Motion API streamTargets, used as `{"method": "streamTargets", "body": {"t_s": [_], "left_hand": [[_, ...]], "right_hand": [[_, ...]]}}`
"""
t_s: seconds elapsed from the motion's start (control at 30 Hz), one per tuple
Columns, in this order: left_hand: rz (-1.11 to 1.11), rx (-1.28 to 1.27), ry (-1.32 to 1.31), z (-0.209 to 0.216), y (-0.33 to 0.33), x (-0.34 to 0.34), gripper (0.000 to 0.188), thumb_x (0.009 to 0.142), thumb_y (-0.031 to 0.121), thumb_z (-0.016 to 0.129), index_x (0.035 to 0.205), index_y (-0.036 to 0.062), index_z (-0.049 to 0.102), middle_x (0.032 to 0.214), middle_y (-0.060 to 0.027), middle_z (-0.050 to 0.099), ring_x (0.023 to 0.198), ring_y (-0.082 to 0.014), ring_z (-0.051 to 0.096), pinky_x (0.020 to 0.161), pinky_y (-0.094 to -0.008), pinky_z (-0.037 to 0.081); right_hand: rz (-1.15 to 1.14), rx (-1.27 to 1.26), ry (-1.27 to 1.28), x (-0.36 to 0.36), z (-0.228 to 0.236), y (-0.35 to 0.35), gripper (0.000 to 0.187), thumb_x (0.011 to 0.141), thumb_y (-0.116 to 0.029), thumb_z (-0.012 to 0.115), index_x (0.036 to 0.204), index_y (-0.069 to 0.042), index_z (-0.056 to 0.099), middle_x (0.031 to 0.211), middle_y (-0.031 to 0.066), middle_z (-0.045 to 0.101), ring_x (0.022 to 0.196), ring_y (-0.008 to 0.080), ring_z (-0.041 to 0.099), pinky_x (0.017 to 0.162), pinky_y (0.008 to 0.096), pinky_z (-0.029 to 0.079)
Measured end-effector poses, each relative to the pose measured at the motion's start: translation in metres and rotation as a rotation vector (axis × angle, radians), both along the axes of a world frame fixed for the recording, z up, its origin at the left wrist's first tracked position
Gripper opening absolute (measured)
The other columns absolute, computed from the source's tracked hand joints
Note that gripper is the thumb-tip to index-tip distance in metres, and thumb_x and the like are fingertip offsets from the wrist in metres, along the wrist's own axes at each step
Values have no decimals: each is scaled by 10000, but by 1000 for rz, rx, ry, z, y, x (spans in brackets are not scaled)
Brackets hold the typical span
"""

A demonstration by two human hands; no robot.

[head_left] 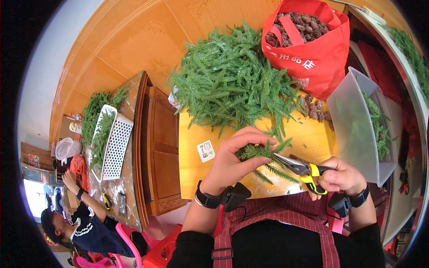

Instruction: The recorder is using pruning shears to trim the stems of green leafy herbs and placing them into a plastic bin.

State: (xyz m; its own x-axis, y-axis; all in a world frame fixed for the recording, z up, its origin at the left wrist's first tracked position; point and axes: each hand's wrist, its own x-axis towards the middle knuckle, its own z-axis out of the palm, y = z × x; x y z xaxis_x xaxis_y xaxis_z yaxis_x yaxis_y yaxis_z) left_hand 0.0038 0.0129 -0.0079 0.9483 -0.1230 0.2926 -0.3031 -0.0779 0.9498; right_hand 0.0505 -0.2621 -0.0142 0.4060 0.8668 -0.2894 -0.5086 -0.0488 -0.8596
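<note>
Between the thumb and fingers of my left hand (234,154) is a green artificial pine sprig (272,163), its needled tips fanning out to the right. My right hand (339,176) grips the yellow and black handles of a pair of long-nose pliers (297,167). The pliers' jaws point left and reach the sprig close to my left fingertips; whether they bite on a stem I cannot make out. Beyond my hands, a large heap of green pine sprigs (223,76) covers the back of the yellow tabletop (192,172).
A red bag (313,67) full of pine cones (308,29) stands at the back right, with loose pine cones (313,107) before it. To the right is a translucent bin (357,134) holding sprigs. At far left, a person (85,223) sits by a white perforated basket (117,145).
</note>
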Motion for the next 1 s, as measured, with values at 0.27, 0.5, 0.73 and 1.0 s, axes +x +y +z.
{"method": "streamTargets", "body": {"t_s": [0.27, 0.5, 0.73, 1.0], "left_hand": [[-94, -97, -56, -10, 1, 3, 193, 672, -9, 682, 845, 22, 604, 884, -100, 591, 855, -210, 584, 784, -323, 464], [-71, -85, -35, 0, 0, 0, 150, 687, -1, 665, 807, 29, 580, 871, -83, 562, 844, -194, 551, 781, -310, 435], [-69, -32, -47, 5, 1, -4, 145, 673, 5, 646, 795, 26, 569, 845, -78, 540, 814, -188, 534, 760, -312, 422], [-285, -233, -20, 7, 1, -5, 154, 692, -15, 641, 822, 43, 580, 864, -50, 550, 855, -178, 529, 791, -297, 402]], "right_hand": [[228, 240, 557, 4, -40, -4, 426, 904, -405, 447, 609, -101, 411, 444, 6, 373, 453, 194, 453, 593, 386, 446], [270, 218, 813, -15, -48, -1, 452, 863, -496, 456, 620, -127, 357, 510, 125, 522, 661, 403, 556, 596, 422, 444], [420, 370, 556, -12, -24, -2, 423, 894, -506, 373, 702, -129, 363, 938, 317, 596, 1135, 519, 410, 953, 582, 292], [273, 228, 221, -20, 2, -3, 431, 889, -308, 433, 743, 63, 597, 767, 216, 639, 939, 400, 564, 887, 455, 403]]}}
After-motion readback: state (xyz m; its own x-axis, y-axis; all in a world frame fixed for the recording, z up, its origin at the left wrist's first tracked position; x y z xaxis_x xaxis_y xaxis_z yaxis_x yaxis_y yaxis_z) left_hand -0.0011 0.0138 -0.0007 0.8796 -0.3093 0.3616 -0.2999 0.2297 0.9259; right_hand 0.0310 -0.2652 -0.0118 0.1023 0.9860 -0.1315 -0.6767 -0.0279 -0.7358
